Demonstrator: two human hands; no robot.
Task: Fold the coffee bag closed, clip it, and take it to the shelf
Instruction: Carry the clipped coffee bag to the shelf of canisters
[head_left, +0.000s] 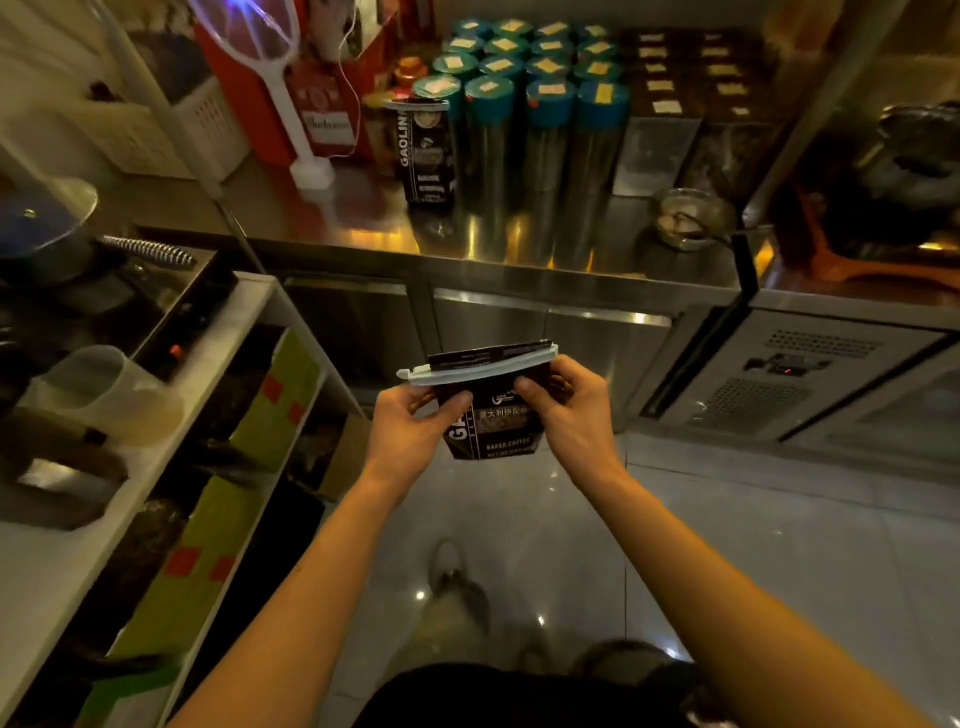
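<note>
Midair, the left hand (402, 426) and right hand (566, 410) pinch the coffee bag (493, 415) between them, steadying it so the white clip (475, 368) sits across its folded top. Beyond the hands, a steel surface (363, 223) carries teal-lidded canisters (540, 104).

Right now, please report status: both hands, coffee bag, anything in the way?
Left hand and right hand both gripping coffee bag. White clip across folded top. Bag held over floor, steel counter ahead; nothing blocking.
</note>
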